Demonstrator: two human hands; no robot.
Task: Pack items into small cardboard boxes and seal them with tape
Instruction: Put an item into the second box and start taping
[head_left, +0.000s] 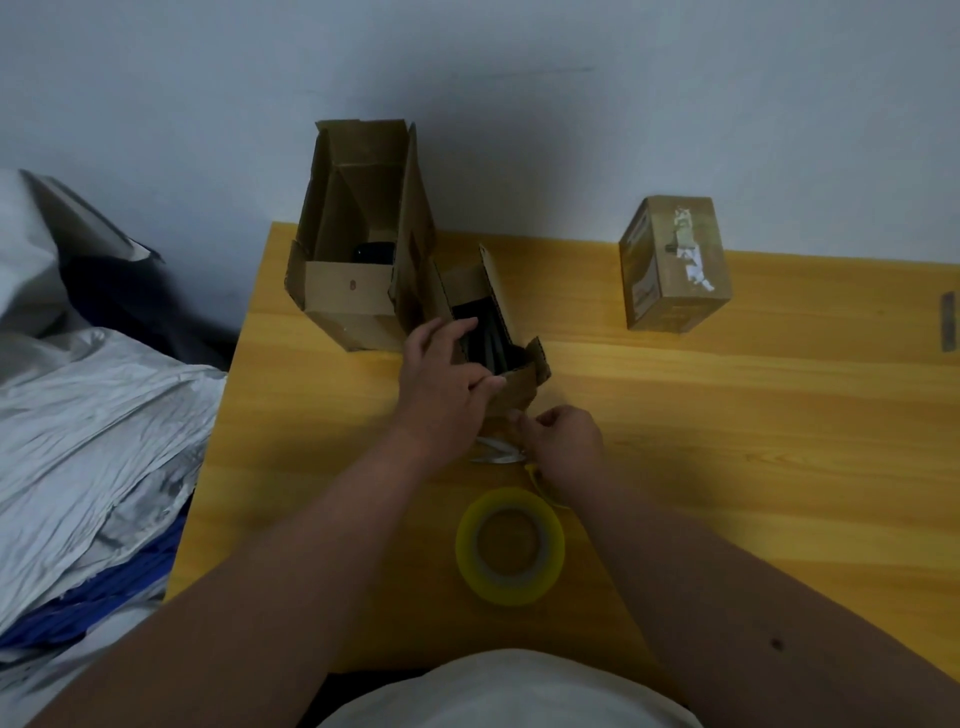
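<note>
Nearest the camera, a pale shirt front (511, 691) and two bare forearms reaching out over the yellow table (727, 415). Just beyond, a roll of yellowish tape (510, 545) lying flat, a loose tail of it trailing up toward the right hand (563, 441). That hand's grip curled tight, fingertips pinched together on what was probably the tape end, though too small and blurred to be sure. Beside it on the table, a crumpled clear scrap (496, 453), likely spent tape.

Left hand (447, 379) wrapped round the near side of the small box (493, 332), thumb along its front wall, fingers hooked over the edge into the open top. Flaps up, something dark inside. Packing seemingly done, then; sealing not yet begun.

Behind and touching it, a taller open box (358, 244) with a dark item at the bottom. Well apart to the right, a closed box (675, 262) already taped along its top. Off the table's left edge, heaped silver sheeting (98, 405).

Next move, by this showing: flaps folded down and held flat by the left hand, tape drawn across the seam by the right.
</note>
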